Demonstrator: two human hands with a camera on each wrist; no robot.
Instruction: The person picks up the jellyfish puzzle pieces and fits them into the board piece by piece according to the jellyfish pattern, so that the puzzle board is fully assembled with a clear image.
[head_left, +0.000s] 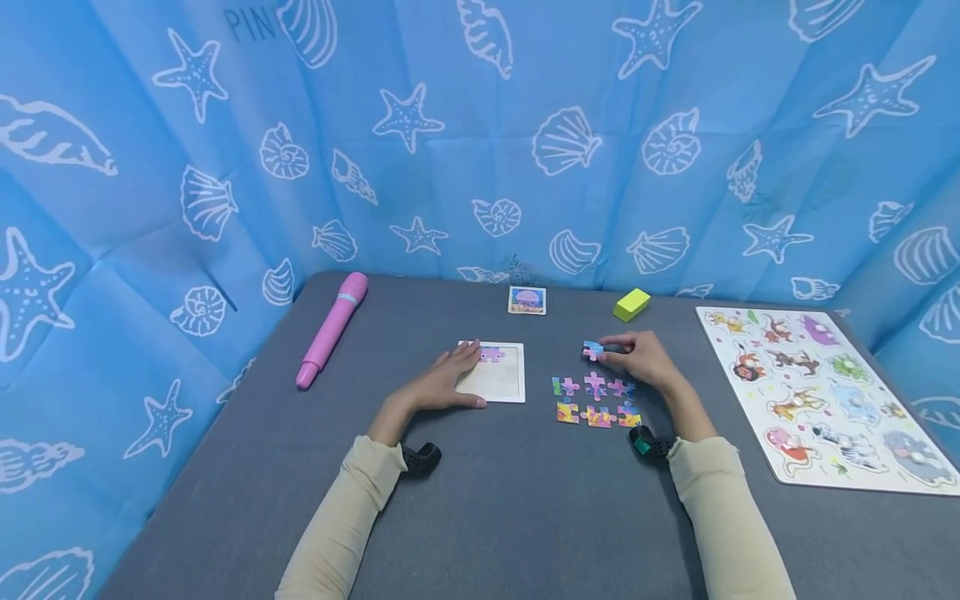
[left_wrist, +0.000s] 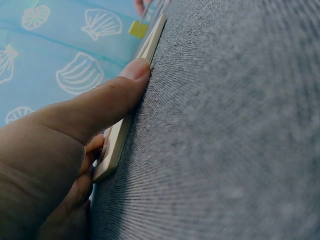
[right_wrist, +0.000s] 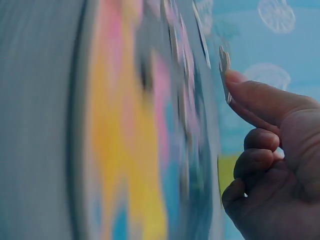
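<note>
Pinching a puzzle piece (head_left: pixel 592 350) between thumb and fingers, the right hand (head_left: pixel 647 358) is just beyond the loose pieces (head_left: pixel 595 385) on the bench (head_left: pixel 510 500); the left hand (head_left: pixel 442 379), fingers extended and thumb apart, touches the left side of the shallow tray (head_left: pixel 504 390), where a purple piece (head_left: pixel 492 354) lies near the far edge. The step in hand appears to be piece-by-piece placement, the next move calling for a leftward carry and alignment within the raised rim. Bare bench right of the tray leaves room, while the left hand crowds its far-left corner.
</note>
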